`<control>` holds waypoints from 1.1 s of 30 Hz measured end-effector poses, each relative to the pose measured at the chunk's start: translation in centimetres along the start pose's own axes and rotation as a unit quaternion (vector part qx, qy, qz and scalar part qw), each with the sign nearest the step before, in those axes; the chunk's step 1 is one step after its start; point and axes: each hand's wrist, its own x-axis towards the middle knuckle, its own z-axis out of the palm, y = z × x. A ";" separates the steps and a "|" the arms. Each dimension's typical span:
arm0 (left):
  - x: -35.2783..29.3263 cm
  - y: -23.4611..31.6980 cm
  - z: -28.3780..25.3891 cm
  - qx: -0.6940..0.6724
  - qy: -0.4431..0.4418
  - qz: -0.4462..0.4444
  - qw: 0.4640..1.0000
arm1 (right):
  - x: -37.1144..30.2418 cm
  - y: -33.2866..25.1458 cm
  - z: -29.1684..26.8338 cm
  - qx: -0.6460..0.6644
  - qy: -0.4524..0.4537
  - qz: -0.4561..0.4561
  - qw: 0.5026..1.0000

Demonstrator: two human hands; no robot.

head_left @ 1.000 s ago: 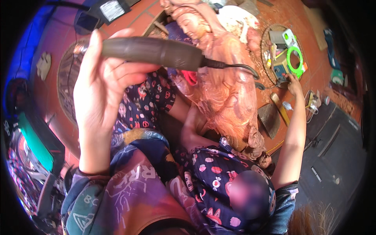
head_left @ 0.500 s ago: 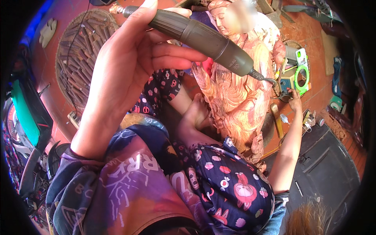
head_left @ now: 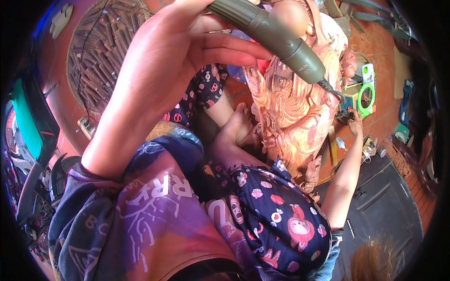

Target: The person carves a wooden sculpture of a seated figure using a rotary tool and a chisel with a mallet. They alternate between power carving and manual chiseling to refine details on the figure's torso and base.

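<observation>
My left hand (head_left: 173,61) grips a dark rotary handpiece (head_left: 267,37), raised high across the top of the view. Its cord (head_left: 332,90) leaves the thick end; the tip is out of frame. Below and beyond it, a carved reddish wood statue (head_left: 295,136) of a robed figure leans by my legs. My right hand (head_left: 355,124) reaches out at the right, fingers bent around a small dark part beside a control box (head_left: 349,98). What exactly the fingers hold is too small to make out.
A round basket (head_left: 101,61) of brown carving-tool handles stands far left. On the box sits a green ring-shaped thing (head_left: 366,97). A wooden-handled tool (head_left: 333,147) lies beside the statue. A dark panel (head_left: 379,201) lies near right. A bare foot (head_left: 239,122) rests by the statue.
The left hand and handpiece have shifted right and up in view, taking the tip out of frame. The right hand stays by the control box. The view itself has shifted slightly.
</observation>
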 end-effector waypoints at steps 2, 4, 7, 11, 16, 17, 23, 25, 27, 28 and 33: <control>0.3 0.1 0.3 -0.075 -0.025 -0.021 0.997 | -1.0 -0.8 -1.2 0.008 0.037 -0.014 0.999; -0.1 -0.2 1.0 -0.054 -0.028 -0.008 0.998 | -1.7 -5.5 -3.6 0.032 0.092 -0.054 0.994; 0.0 -2.0 3.6 -0.083 -0.013 0.003 0.996 | -8.7 -18.9 -11.4 0.304 0.107 -0.258 0.911; -0.9 -2.9 8.9 -0.216 -0.063 -0.067 0.972 | -18.3 -26.0 -18.1 0.448 0.053 -0.293 0.843; -1.6 -7.5 14.3 -0.312 -0.102 -0.110 0.938 | -21.0 -32.9 -16.1 0.657 0.002 -0.297 0.693; -1.9 -7.6 14.8 -0.296 -0.111 -0.133 0.940 | -23.0 -34.7 -15.4 0.610 0.102 -0.309 0.722; -1.9 -8.1 15.8 -0.278 -0.163 -0.153 0.934 | -23.1 -31.9 -16.8 0.426 0.161 -0.526 0.719; -1.3 -8.2 16.1 -0.256 -0.148 -0.162 0.941 | -22.9 -31.7 -17.3 0.434 0.163 -0.523 0.715; -0.6 -8.3 14.8 -0.203 -0.148 -0.201 0.947 | -22.0 -31.5 -16.8 0.492 0.140 -0.507 0.693; 0.0 -7.3 13.3 -0.110 -0.229 -0.221 0.942 | -21.7 -31.6 -16.9 0.511 0.115 -0.482 0.703; 1.9 0.4 7.4 0.260 -0.209 -0.020 0.943 | -21.4 -33.5 -18.4 0.528 0.022 -0.365 0.767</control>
